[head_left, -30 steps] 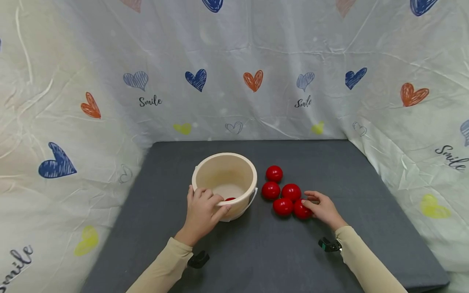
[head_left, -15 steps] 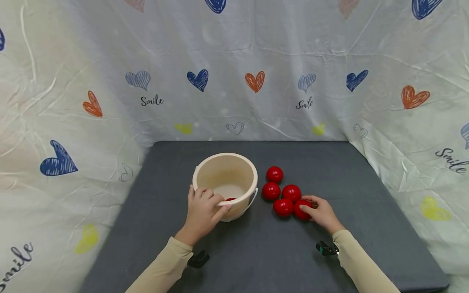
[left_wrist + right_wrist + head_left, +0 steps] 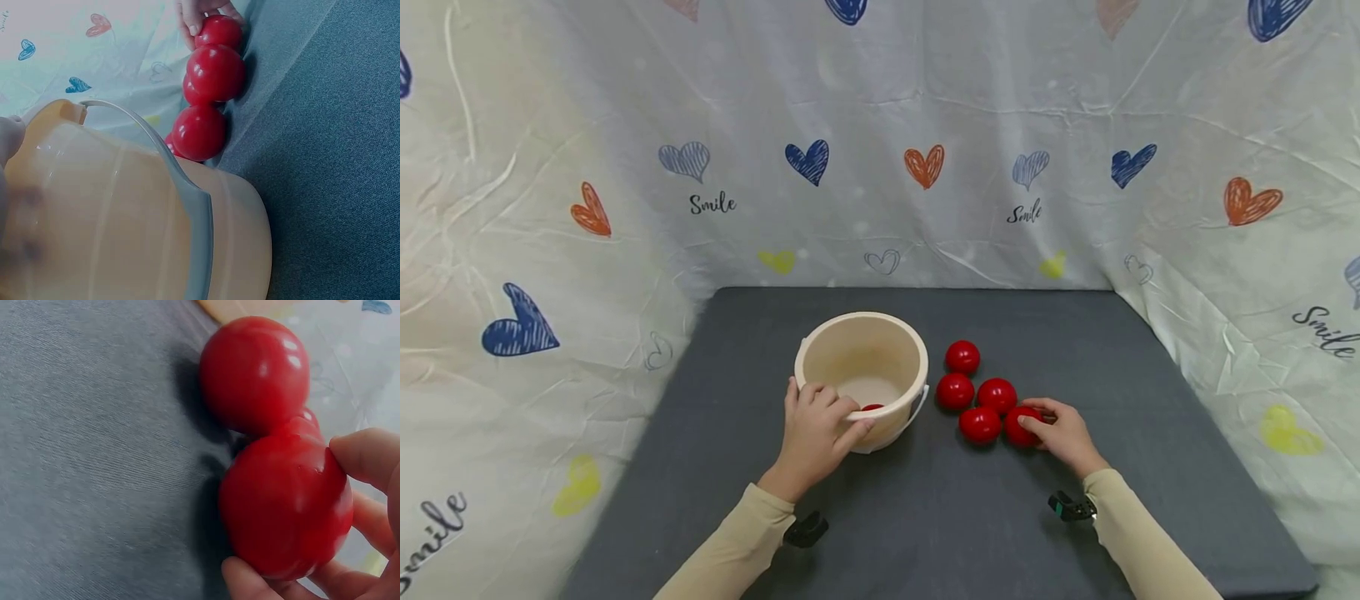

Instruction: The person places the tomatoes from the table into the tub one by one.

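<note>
A cream bucket (image 3: 872,433) with a pale handle (image 3: 199,212) stands left of the table's middle. My left hand (image 3: 816,433) grips its near rim, and the fingertips show as dark shadows through the wall in the left wrist view. Inside the bucket, part of something red (image 3: 872,407) peeks over the rim. To the right lies a cluster of glossy red balls. My right hand (image 3: 1063,433) holds the nearest-right ball (image 3: 284,506), thumb on top and fingers curled round its side. That ball sits right against its neighbour (image 3: 980,425).
Further red balls lie between the bucket and my right hand: one at the back (image 3: 962,357), one at the left (image 3: 955,392) and one in the middle (image 3: 997,395). A dark grey cloth covers the table (image 3: 955,525). A white heart-printed curtain (image 3: 970,200) surrounds it behind and at the sides.
My right hand has moved slightly left and its fingers have come round the nearest-right red ball. The left hand and bucket hold their place.
</note>
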`<action>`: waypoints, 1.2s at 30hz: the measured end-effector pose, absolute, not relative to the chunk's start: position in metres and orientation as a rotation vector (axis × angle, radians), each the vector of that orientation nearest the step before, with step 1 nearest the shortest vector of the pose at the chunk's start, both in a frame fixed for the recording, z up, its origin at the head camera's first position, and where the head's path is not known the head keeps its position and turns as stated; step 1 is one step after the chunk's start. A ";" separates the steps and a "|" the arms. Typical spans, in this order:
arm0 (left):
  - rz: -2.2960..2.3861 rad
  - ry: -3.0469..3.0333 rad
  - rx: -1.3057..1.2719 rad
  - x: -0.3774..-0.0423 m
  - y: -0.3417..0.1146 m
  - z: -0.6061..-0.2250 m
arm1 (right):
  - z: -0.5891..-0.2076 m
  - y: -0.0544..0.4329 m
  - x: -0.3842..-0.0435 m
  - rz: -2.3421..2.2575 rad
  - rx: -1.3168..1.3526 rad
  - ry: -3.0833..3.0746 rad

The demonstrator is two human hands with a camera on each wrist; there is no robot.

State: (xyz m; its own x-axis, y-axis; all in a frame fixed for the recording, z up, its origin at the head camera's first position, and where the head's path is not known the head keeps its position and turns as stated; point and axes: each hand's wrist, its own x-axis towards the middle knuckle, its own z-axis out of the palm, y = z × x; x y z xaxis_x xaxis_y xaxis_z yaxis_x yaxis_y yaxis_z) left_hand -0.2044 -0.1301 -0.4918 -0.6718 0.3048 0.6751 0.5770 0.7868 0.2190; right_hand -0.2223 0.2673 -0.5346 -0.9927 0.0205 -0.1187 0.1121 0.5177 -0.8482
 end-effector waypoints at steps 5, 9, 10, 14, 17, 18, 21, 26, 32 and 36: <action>-0.560 -2.340 -0.650 -0.204 -0.131 -0.493 | -0.520 0.272 -0.226 -1.492 0.131 2.668; -0.565 -2.331 -0.652 -0.205 -0.131 -0.493 | -0.505 0.274 -0.233 -1.527 0.117 2.687; -0.565 -2.330 -0.652 -0.205 -0.131 -0.493 | -0.500 0.273 -0.235 -1.541 0.110 2.692; -0.562 -2.331 -0.650 -0.205 -0.131 -0.493 | -0.483 0.268 -0.247 -1.577 0.064 2.721; -0.564 -2.335 -0.651 -0.205 -0.131 -0.493 | -0.470 0.260 -0.257 -1.593 0.021 2.731; -0.566 -2.336 -0.652 -0.205 -0.131 -0.493 | -0.465 0.256 -0.261 -1.600 0.002 2.729; -0.568 -2.341 -0.651 -0.205 -0.131 -0.493 | -0.450 0.242 -0.271 -1.634 -0.063 2.713; -0.554 -2.344 -0.645 -0.205 -0.131 -0.493 | -0.427 0.207 -0.282 -1.678 -0.203 2.705; -0.553 -2.337 -0.652 -0.204 -0.130 -0.492 | -0.408 0.164 -0.287 -1.714 -0.307 2.685; -0.549 -2.341 -0.649 -0.204 -0.130 -0.492 | -0.402 0.137 -0.287 -1.762 -0.376 2.626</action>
State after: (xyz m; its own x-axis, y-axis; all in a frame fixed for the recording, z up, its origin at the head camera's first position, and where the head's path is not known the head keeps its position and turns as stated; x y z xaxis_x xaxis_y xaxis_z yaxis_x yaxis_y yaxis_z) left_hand -0.2035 -0.1299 -0.4915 -0.6733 0.3061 0.6731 0.5735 0.7908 0.2140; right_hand -0.2874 0.1372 -0.4017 -0.9712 -0.1710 0.1661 -0.2185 0.3599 -0.9070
